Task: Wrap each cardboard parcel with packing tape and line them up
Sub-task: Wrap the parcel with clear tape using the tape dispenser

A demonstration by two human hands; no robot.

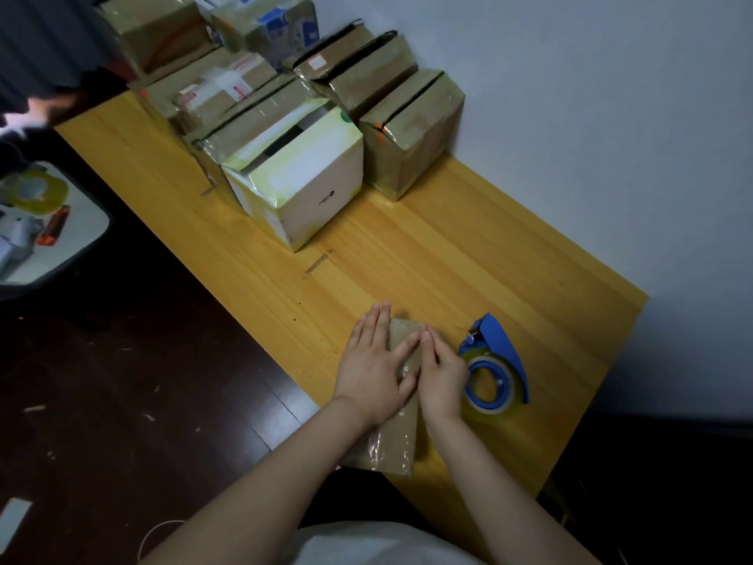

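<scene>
Head view, near edge of table (448, 254).

- Two bare forearms reach in from the bottom of the frame.
- Small flat cardboard parcel (397, 442) lies at the table's near edge. Its near corner hangs a little over the edge, and a glossy film of clear tape shows on its near end.
- Left hand (377, 369): flat on the parcel's top, fingers straight and slightly spread, palm down, pressing.
- Right hand (442, 373): fingers straight and held together, laid along the parcel's right side, its fingertips touching the left hand's fingers. Neither hand pinches anything.
- Blue tape dispenser (495, 360) with a clear roll lies on its side on the table, just beside the right hand, its cutter end pointing away.
- A bare stretch of yellow wood lies mid-table.
- Farther off, a white box (301, 177) wrapped in yellowish tape stands at the front of a row.
- To the right of it, close by, is a brown taped box (411, 132), first in a line of brown boxes running back along the wall (611, 116).
- Behind the white box, more taped parcels (228, 91) stand close together, some stacked at the far end; their labels are too blurred to read.
- Left of the table is dark floor (122, 360) and a pale seat-like surface (81, 222) holding a spare tape roll (36, 191) and an orange-and-black item (53, 230) I cannot identify.
</scene>
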